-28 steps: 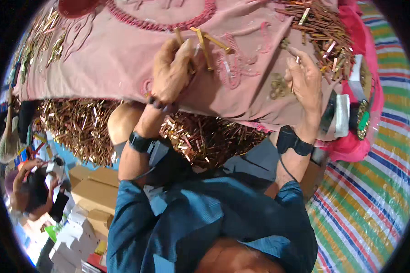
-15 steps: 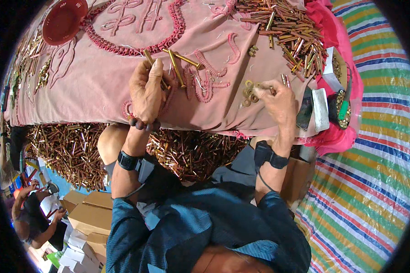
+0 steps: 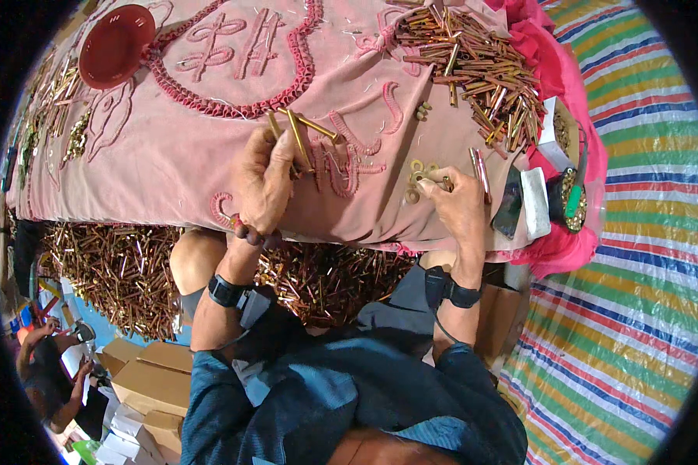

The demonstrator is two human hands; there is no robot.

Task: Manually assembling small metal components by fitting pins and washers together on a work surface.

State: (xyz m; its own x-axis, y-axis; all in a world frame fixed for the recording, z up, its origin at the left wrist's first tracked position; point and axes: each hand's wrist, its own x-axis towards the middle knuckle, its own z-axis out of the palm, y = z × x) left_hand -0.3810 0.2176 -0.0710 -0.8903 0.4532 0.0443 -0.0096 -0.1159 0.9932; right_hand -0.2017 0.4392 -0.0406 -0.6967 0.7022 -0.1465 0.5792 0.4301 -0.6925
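My left hand (image 3: 264,178) is closed around a slim gold-coloured metal rod (image 3: 274,124), which sticks up past the fingertips. Right beside it on the pink cloth lie two more gold rods, one near upright (image 3: 299,141) and one slanting (image 3: 318,128). My right hand (image 3: 459,203) is bent with thumb and fingers pinched together, at a small group of brass-coloured rings (image 3: 416,167). What the pinch holds, if anything, is partly hidden. A couple of shiny metal tubes (image 3: 479,172) lie just beyond the right hand.
A pink cloth (image 3: 186,159) covers the work surface. A heap of copper-coloured tubes (image 3: 488,70) lies at the far right, a red bowl (image 3: 116,46) at the far left. A white block (image 3: 534,203) and small-parts box (image 3: 554,139) stand right. Another person (image 3: 54,372) works at lower left.
My right hand has moved down and slightly left over the rings. My left hand, still holding the rod, sits a little lower and farther right; the whole view has shifted slightly.
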